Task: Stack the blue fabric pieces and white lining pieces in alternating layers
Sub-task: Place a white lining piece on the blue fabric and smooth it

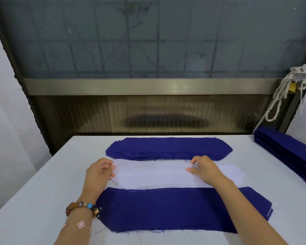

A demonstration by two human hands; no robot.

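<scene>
White lining pieces [152, 175] lie in a pile at the middle of the counter [42, 200], between a far blue fabric stack [168, 147] and a nearer blue fabric stack [166, 207] by the front edge, likely so both colours stay within reach for alternating. Both arms reach forward. The left hand [98, 172] pinches the pile's left end, while the right hand [204, 169] grasps the top sheet between thumb and fingertips, seemingly to peel it off.

on the surface [34, 200] a far fabric pile [168, 148] lies at the back, the lining pile [154, 174] just before it, and a near fabric pile [166, 209] in front of that. a side stack [290, 149] lies at the right edge.
</scene>
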